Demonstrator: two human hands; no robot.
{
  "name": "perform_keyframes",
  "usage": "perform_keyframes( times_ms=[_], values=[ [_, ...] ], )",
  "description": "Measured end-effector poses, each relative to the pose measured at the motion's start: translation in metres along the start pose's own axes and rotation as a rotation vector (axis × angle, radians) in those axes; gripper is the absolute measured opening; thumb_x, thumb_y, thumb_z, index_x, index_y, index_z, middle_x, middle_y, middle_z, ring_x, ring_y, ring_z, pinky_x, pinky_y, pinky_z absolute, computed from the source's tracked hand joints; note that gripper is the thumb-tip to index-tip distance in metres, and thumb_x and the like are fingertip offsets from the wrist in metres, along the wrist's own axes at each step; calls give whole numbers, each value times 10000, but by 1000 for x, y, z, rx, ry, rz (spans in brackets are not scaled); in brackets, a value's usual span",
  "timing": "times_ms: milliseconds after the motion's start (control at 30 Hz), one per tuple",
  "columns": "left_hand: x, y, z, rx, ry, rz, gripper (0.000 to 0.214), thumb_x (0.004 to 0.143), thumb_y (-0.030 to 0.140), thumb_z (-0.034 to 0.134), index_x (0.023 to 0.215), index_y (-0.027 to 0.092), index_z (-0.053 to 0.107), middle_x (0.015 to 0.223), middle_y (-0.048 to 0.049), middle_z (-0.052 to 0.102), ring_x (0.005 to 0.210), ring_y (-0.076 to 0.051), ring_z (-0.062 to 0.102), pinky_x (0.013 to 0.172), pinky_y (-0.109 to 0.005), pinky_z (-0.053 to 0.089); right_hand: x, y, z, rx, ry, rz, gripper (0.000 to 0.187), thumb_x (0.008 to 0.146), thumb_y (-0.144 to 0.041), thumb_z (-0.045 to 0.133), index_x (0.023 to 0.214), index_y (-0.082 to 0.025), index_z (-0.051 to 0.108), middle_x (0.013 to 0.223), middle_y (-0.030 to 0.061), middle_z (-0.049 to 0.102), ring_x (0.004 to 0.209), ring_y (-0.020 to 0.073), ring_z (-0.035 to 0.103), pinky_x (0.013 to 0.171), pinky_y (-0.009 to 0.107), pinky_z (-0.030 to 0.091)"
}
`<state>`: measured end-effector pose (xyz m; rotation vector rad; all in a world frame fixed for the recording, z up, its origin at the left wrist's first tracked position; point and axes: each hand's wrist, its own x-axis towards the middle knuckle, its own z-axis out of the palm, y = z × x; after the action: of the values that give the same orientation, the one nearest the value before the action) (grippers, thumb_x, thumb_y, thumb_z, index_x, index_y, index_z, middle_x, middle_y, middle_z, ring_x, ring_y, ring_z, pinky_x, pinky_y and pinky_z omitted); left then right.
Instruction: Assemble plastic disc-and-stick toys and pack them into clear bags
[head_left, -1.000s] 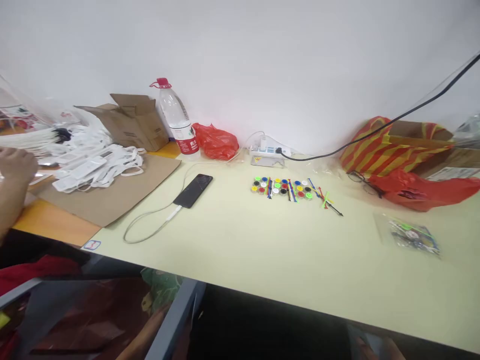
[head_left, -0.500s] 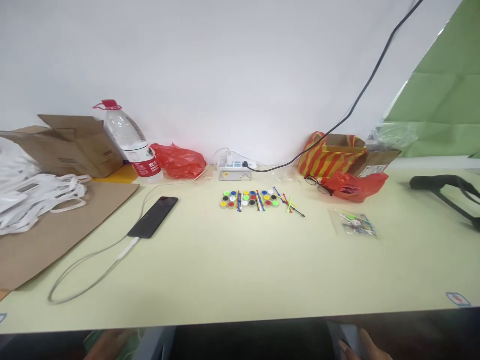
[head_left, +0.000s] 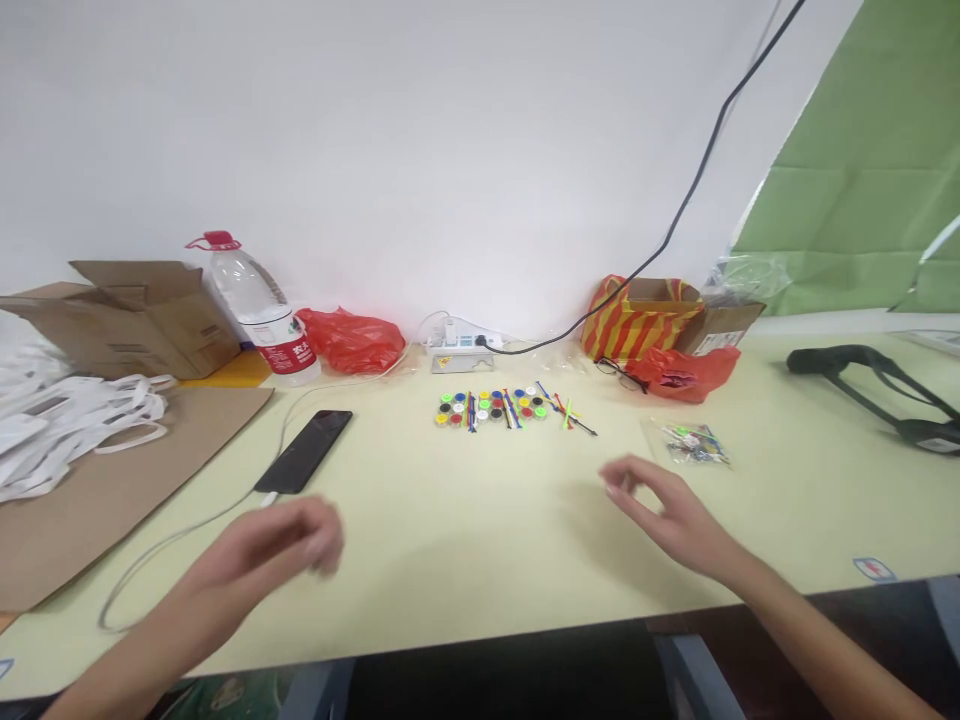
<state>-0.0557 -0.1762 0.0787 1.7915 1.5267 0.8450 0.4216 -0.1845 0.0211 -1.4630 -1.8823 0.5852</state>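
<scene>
While both hands hover low over the pale yellow surface, neither touches anything. Left hand, motion-blurred, near the front edge: grip loosely curled, empty. Right hand: grip half open, thumb and fingers apart, nothing in it.

Nearest the left hand is a black slab phone, lying flat and screen up. Its long axis slants from near-left to far-right, and its plugged end points toward the front edge. A white cable loops away from that end toward the left.

Just beyond the right fingertips is a row of small round coloured caps and thin plastic sticks, at mid-surface. Its long axis runs parallel to the back edge, and a few loose sticks fan out at its right end. The caps are green, blue, yellow, red, black and white.

Right of the row lies a small clear packet of mixed coloured bits, flat; detail too small to tell.

Along the back edge:
- open cardboard box
- clear water bottle with red cap
- crumpled red plastic bag
- white power strip
- red-and-yellow striped bag

Left edge: brown cardboard sheet bearing a pile of white straps. Bare surface lies between the hands and the row.
</scene>
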Motion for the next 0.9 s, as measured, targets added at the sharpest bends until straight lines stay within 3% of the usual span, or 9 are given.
perform_keyframes(
  times_ms=[33, 100, 200, 333, 433, 633, 900],
  values=[
    [21, 2, 11, 38, -89, 17, 365, 873, 640, 637, 908, 296, 755, 824, -33, 718, 820, -268, 666, 754, -409, 600, 22, 6, 10, -63, 122, -70, 285, 990, -474, 510, 1078, -267, 684, 1128, 117, 715, 1078, 315, 653, 978, 465, 530],
    [60, 1, 37, 120, -17, 85, 426, 888, 622, 609, 1116, 277, 711, 1050, -57, 734, 959, -272, 677, 856, -409, 588, 54, 27, 30, -211, 219, -159, 297, 997, -417, 488, 1175, -234, 639, 1193, 138, 681, 1168, 339, 603, 1039, 514, 481],
    [103, -20, 73, 217, 159, 226, 583, 920, 595, 590, 1381, 245, 530, 1394, -119, 598, 1251, -317, 589, 1037, -487, 520, 77, 57, 50, -377, 199, -193, 420, 968, -422, 538, 1334, -217, 557, 1305, 161, 617, 1239, 363, 539, 1047, 535, 461],
    [138, -50, 98, 411, 46, 341, 924, 853, 659, 687, 1564, 213, 301, 1597, -188, 391, 1487, -392, 363, 1210, -584, 337, 98, 73, 59, -469, 228, -178, 651, 910, -533, 626, 1443, -199, 460, 1402, 183, 550, 1295, 387, 479, 1072, 559, 425],
    [160, -54, 106, 441, 33, 395, 1064, 820, 714, 700, 1612, 214, 195, 1662, -198, 291, 1535, -404, 283, 1239, -581, 286, 118, 77, 61, -467, 209, -176, 711, 898, -578, 633, 1462, -191, 441, 1420, 188, 537, 1296, 379, 478, 1065, 542, 434],
    [180, -48, 116, 450, -3, 400, 1080, 815, 752, 679, 1619, 215, 198, 1679, -191, 270, 1549, -397, 260, 1252, -564, 264, 144, 92, 65, -436, 207, -122, 579, 928, -444, 600, 1434, -182, 499, 1350, 188, 578, 1216, 377, 535, 1058, 544, 433],
    [177, -50, 115, 438, -27, 418, 938, 864, 727, 637, 1589, 248, 283, 1660, -158, 326, 1550, -364, 273, 1249, -536, 254, 140, 118, 54, -219, 181, -161, 529, 935, -377, 583, 1433, -207, 538, 1276, 140, 596, 1136, 300, 625, 1000, 446, 514]
  ],
)
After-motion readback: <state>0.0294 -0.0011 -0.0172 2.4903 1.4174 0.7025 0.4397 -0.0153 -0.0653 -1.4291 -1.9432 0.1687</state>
